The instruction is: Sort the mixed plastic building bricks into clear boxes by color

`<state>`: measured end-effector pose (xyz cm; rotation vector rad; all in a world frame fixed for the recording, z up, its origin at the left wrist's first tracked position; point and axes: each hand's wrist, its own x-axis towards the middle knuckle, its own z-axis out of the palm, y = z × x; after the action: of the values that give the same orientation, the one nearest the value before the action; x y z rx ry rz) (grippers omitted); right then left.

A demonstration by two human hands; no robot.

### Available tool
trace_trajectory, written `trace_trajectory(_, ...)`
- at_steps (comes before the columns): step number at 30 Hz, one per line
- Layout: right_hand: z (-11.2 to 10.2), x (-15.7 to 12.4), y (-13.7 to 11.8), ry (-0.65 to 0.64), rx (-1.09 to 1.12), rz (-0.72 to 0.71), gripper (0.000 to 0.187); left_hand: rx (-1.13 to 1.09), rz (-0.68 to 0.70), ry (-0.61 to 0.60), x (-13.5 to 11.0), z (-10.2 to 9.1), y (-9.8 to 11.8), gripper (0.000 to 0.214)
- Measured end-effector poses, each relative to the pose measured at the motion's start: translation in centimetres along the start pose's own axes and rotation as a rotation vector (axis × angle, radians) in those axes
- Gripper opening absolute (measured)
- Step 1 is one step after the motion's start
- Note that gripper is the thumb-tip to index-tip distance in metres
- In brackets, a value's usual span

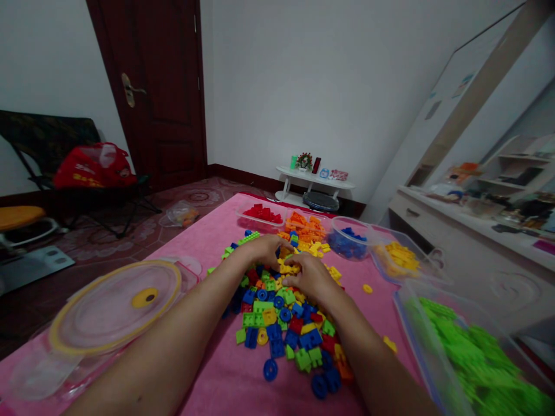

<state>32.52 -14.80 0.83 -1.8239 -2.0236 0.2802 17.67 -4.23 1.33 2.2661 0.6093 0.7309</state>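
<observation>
A mixed pile of toy building bricks [271, 318] in green, blue, yellow, red and orange lies on a pink cloth [225, 370]. My left hand [267, 251] rests at the far side of the pile, its bent fingers apart over yellow and blue bricks. Close to it, my right hand [313, 276] touches the pile with thumb and fingers spread around some yellow bricks [288, 267]. No brick is visibly gripped in either hand, though the fingertips are partly hidden among the pieces.
Clear tubs hold sorted bricks: red [262, 214], orange [306, 225], blue [349, 242], yellow [399, 257] and green [472, 352]. Yellow-rimmed clear lids [104, 312] lie left. A loose yellow ring [367, 288] sits right of the pile.
</observation>
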Motion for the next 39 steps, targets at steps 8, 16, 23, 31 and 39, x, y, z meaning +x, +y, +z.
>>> trace_trajectory(8,-0.1,-0.4,0.2,-0.051,-0.031,0.021,0.032,0.109,-0.047,0.024,-0.3,0.7,1.0,0.036)
trace_trajectory(16,-0.3,-0.9,-0.5,-0.055,-0.089,-0.013,0.022,0.097,-0.153,-0.003,-0.3,0.7,1.5,0.028)
trace_trajectory(23,-1.1,-0.2,1.3,0.055,0.302,0.117,0.016,-0.138,-0.241,0.096,0.4,0.2,1.5,0.023)
trace_trajectory(31,-2.4,-0.2,0.6,0.247,1.741,0.390,0.023,-0.432,-0.069,0.413,1.6,0.5,4.2,0.032)
trace_trajectory(39,-3.2,-0.7,-1.2,0.091,2.046,0.323,0.014,-0.289,0.110,0.143,1.1,2.0,6.9,0.018)
